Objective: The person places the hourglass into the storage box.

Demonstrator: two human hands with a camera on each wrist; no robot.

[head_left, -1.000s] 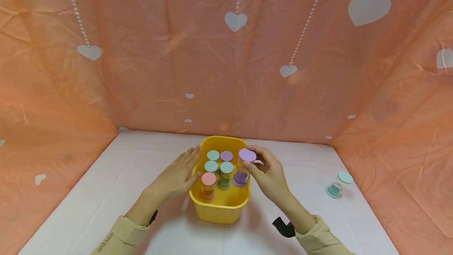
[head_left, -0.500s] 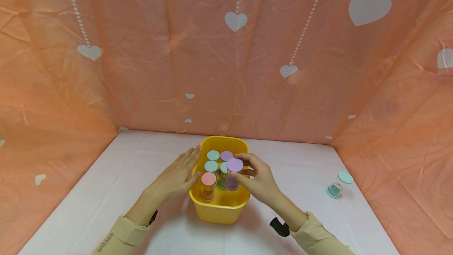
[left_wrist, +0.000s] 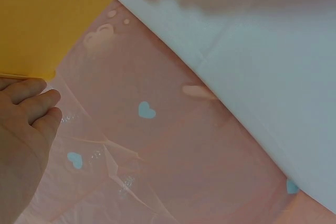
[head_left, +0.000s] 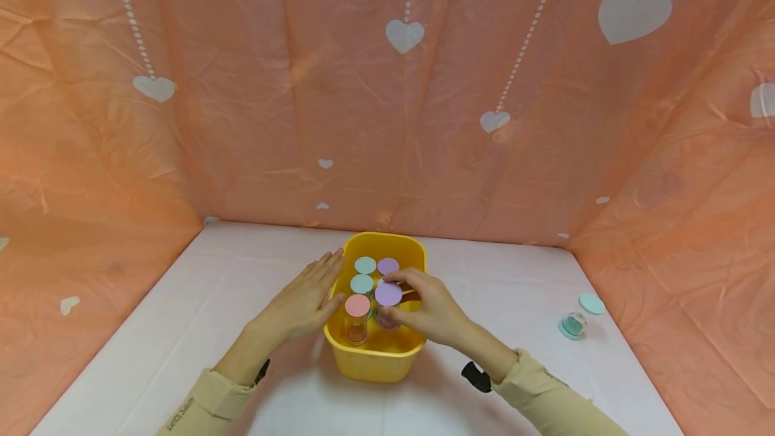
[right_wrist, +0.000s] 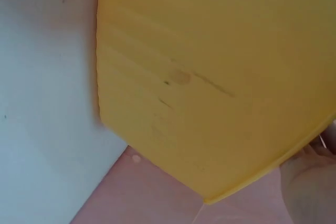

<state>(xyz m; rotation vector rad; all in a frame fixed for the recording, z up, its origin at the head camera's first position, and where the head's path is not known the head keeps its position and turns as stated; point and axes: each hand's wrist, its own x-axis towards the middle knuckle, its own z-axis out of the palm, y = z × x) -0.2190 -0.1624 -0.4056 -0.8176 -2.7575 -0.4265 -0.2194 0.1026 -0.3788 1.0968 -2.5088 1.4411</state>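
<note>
A yellow plastic bin [head_left: 375,365] stands in the middle of the table in the head view. My right hand [head_left: 434,309] reaches over its right rim and pinches a purple-capped sand timer [head_left: 388,293] upright inside, thumb in front and fingers behind. Directly left of it stands a pink-capped sand timer [head_left: 357,305]. Further back are teal-capped sand timers [head_left: 362,284] and another purple-capped sand timer [head_left: 388,266]; one teal cap is mostly covered by the held timer. Straight-fingered, my left hand [head_left: 303,301] rests along the bin's left rim, as the left wrist view also shows.
One more teal sand timer [head_left: 573,325] stands on the white-covered table [head_left: 496,274] at the far right. Orange sheeting [head_left: 363,120] with white hearts walls the table at the back and both sides.
My right hand has moved left and down, bringing the purple-capped sand timer from the bin's right side to beside the pink-capped one. The left hand has stayed put.
</note>
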